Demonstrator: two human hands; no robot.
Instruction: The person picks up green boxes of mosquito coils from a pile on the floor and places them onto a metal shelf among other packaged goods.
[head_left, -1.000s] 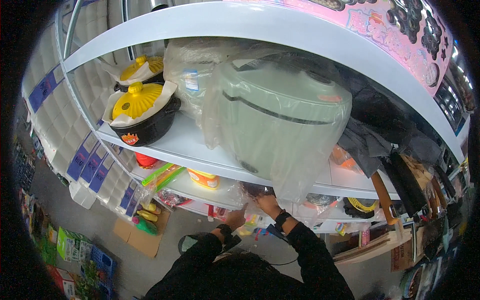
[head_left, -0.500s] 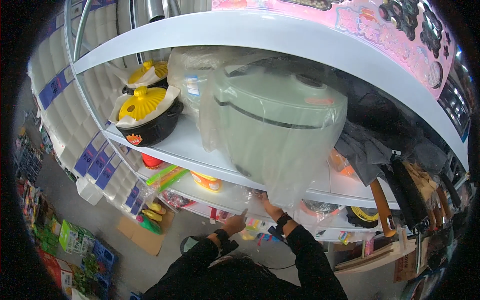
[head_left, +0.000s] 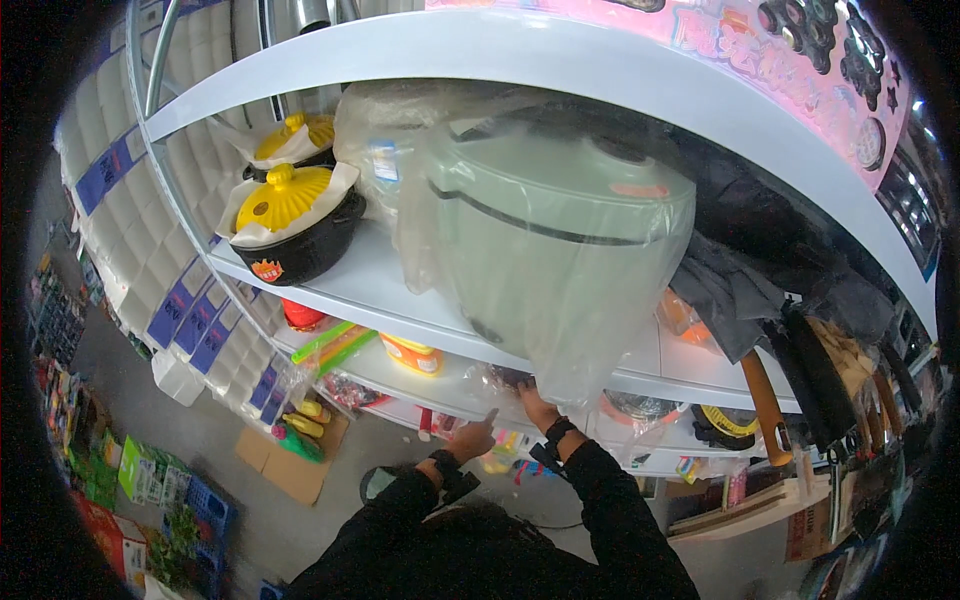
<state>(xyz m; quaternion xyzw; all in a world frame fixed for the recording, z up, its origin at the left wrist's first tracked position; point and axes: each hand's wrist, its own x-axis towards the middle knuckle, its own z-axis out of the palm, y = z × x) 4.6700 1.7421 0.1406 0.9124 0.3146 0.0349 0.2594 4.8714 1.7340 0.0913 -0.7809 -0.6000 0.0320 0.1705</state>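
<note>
My right hand (head_left: 540, 408) reaches to the lower shelf, just under the edge of the shelf above. Its fingertips meet a dark item in clear plastic (head_left: 508, 378); the shelf edge and hanging plastic partly hide them, so their grip is unclear. Lower and to the left, my left hand (head_left: 472, 438) hovers in front of the shelf with its index finger stretched out, holding nothing I can see. Above both hands stands a large pale green lidded pot or cooker (head_left: 560, 210) wrapped in clear plastic. A yellow-and-orange tub (head_left: 412, 356) sits left of the dark item.
Two black pots with yellow lids (head_left: 290, 225) stand on the upper shelf (head_left: 390, 270). Wooden and black handles (head_left: 765, 405) jut out at the right. Green and orange sticks (head_left: 340, 347) lie on the lower shelf. Flattened cardboard (head_left: 290, 460) lies on the floor at left.
The plastic-wrapped dark item shows more plainly at my right fingertips, and that hand has shifted slightly. My left hand stays nearly in place.
</note>
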